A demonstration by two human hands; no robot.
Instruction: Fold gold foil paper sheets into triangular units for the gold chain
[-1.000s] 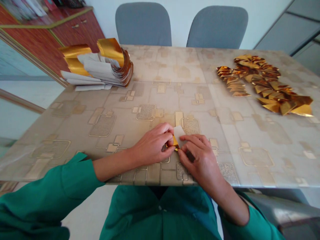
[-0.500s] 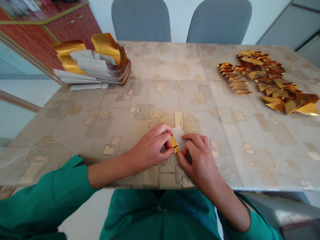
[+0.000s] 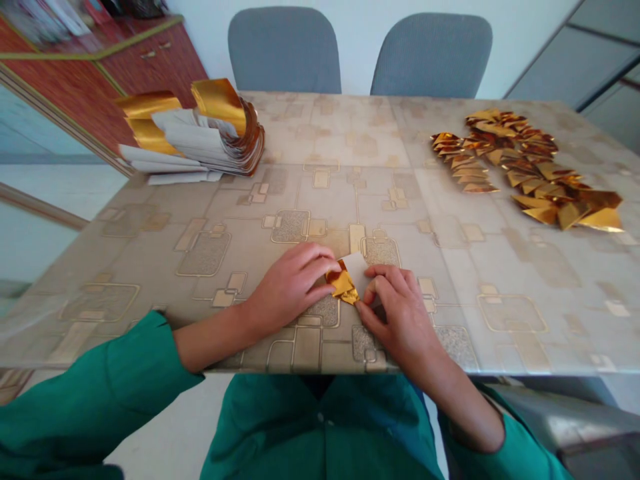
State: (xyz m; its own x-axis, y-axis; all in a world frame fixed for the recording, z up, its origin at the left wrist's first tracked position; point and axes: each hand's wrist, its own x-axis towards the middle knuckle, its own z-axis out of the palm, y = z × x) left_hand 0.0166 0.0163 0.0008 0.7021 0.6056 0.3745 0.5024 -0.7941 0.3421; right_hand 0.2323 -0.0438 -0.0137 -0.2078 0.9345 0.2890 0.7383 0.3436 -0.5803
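A small sheet of gold foil paper (image 3: 344, 285), partly folded, lies low over the table near its front edge. One side is shiny gold; a pale grey-white back shows at its upper right. My left hand (image 3: 293, 287) is closed on the paper's left side, thumb and fingers pinching the gold part. At the lower right corner, my right hand (image 3: 397, 310) pinches the paper between thumb and fingertips, its index finger bent along the pale edge. The fingers cover parts of the folds.
A stack of bent gold-and-white paper sheets (image 3: 210, 143) stands at the back left of the patterned table (image 3: 280, 267). Many folded gold paper pieces (image 3: 530, 160) lie in rows at the back right. Two grey chairs (image 3: 285, 50) stand behind the table.
My left hand has shifted slightly left, and more of the gold face now shows between my hands. My right hand keeps its hold at the corner. The camera view has tilted a little.
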